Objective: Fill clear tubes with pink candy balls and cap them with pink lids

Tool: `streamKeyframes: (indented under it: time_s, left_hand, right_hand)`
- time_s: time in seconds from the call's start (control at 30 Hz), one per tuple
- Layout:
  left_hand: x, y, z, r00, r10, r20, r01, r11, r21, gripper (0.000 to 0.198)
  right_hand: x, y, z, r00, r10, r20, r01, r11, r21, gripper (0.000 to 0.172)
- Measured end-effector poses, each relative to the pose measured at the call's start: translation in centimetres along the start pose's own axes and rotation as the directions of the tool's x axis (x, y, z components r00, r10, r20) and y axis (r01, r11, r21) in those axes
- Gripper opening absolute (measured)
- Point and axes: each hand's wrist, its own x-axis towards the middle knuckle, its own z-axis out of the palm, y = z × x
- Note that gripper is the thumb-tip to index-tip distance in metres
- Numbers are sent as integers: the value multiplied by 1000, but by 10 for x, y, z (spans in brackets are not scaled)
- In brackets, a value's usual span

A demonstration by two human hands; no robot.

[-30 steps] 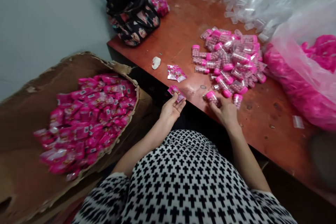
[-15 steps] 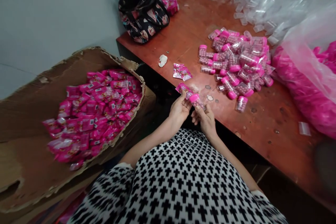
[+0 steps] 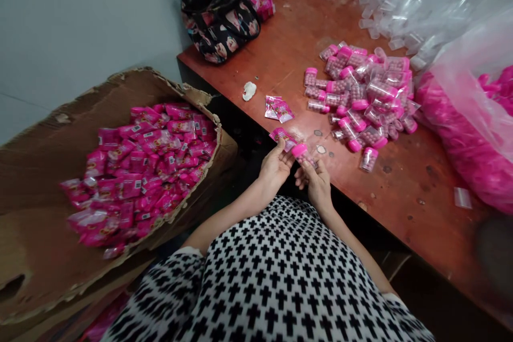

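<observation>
My left hand (image 3: 276, 164) pinches a pink printed packet (image 3: 281, 137) over the table's front edge. In my right hand (image 3: 316, 179) is a small clear jar (image 3: 303, 154) with a pink cap and pink beads inside, tilted with its cap toward the packet. The cap is right beside the packet; whether the two touch I cannot tell. A couple of flat pink packets (image 3: 279, 109) lie on the table just beyond my hands. To the right is a heap of similar filled jars (image 3: 360, 93), with one jar (image 3: 368, 160) lying at its near side.
At left a torn cardboard box (image 3: 36, 246) holds many filled pink packets (image 3: 140, 165). On the wooden table (image 3: 385, 192) are a flowered handbag (image 3: 220, 26), a white scrap (image 3: 249, 91), clear empty tubes (image 3: 412, 16), a bag of pink caps (image 3: 452, 133) and a lone tube (image 3: 463, 197).
Both hands, with the packet and the jar, have shifted very slightly to the right. The view has moved a little; the grips look the same.
</observation>
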Motion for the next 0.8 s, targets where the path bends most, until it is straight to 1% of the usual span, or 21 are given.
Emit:
streamKeyframes:
  time_s: [0.03, 0.07, 0.1, 0.13, 0.17, 0.2, 0.27, 0.33, 0.4, 0.43, 0.47, 0.5, 0.53, 0.57, 0.6, 0.63, 0.67, 0.7, 0.73, 0.77, 0.8]
  left_hand:
    - [0, 1, -1, 1000, -1, -1, 1, 1000, -3, 8]
    - [0, 2, -1, 1000, -1, -1, 1, 1000, -7, 8]
    - [0, 3, -2, 1000, 1, -3, -2, 1000, -9, 8]
    - [0, 3, -2, 1000, 2, -10, -2, 1000, -8, 8]
    - [0, 4, -2, 1000, 0, -21, 0, 1000, -6, 7]
    - [0, 4, -2, 999, -3, -34, 3, 1000, -5, 7]
    - [0, 3, -1, 998, -16, -67, 16, 1000, -3, 6]
    - [0, 2, 1, 996, -25, -90, 25, 1000, -7, 5]
    - [-1, 1, 2, 995, -26, -96, 24, 1000, -14, 6]
    - [-1, 1, 2, 996, -23, -90, 21, 1000, -19, 6]
    - [-2, 1, 2, 997, -22, -80, 20, 999, -25, 6]
    - [-2, 1, 1, 997, -23, -69, 21, 999, -31, 6]
    - [-2, 1, 0, 998, -26, -57, 24, 999, -37, 7]
    - [-2, 1, -1, 998, -29, -48, 27, 999, -42, 7]
    - [-1, 0, -2, 999, -33, -42, 31, 999, -44, 8]
    - [-1, 0, -3, 999, -35, -36, 33, 998, -46, 9]
    - [0, 0, -4, 999, -33, -29, 32, 998, -45, 9]
    - [0, -1, -5, 999, -29, -20, 29, 999, -44, 9]
    - [1, -2, -5, 1000, -26, -8, 25, 999, -43, 9]
    - [1, -2, -4, 1000, -24, 5, 24, 999, -43, 9]
    - [1, -2, -4, 1000, -23, 19, 23, 999, -45, 9]
  right_hand:
    - [2, -1, -4, 999, -25, -48, 22, 998, -60, 35]
    - [5, -3, -9, 993, -65, -100, 48, 986, -159, 36]
    - [8, -5, -17, 982, -117, -149, 69, 953, -294, 37]
    - [12, -8, -25, 967, -177, -181, 79, 889, -451, 38]
    - [17, -11, -34, 953, -236, -191, 74, 791, -607, 40]
    - [21, -14, -43, 939, -291, -184, 64, 672, -738, 42]
    - [29, -20, -58, 909, -394, -134, 64, 450, -891, 43]
    - [33, -24, -68, 880, -475, -17, 145, 301, -942, 42]
    - [35, -25, -73, 871, -465, 157, 273, 194, -942, 47]
    - [35, -25, -73, 873, -431, 230, 323, 157, -933, 47]
    - [36, -25, -73, 876, -399, 270, 349, 140, -927, 45]
    - [35, -24, -72, 882, -385, 273, 350, 147, -925, 40]
    - [34, -24, -69, 888, -390, 244, 336, 186, -923, 36]
    - [33, -23, -66, 895, -400, 197, 319, 266, -910, 33]
    - [30, -22, -61, 907, -396, 144, 307, 387, -869, 32]
    - [26, -21, -54, 926, -364, 95, 293, 537, -791, 33]
    - [21, -19, -47, 950, -307, 61, 266, 688, -675, 34]
    - [16, -18, -38, 971, -233, 48, 222, 814, -537, 36]
    - [11, -17, -30, 986, -160, 49, 167, 898, -407, 37]
    - [6, -16, -21, 993, -103, 55, 115, 946, -304, 38]
    - [2, -14, -14, 996, -66, 58, 78, 968, -238, 39]
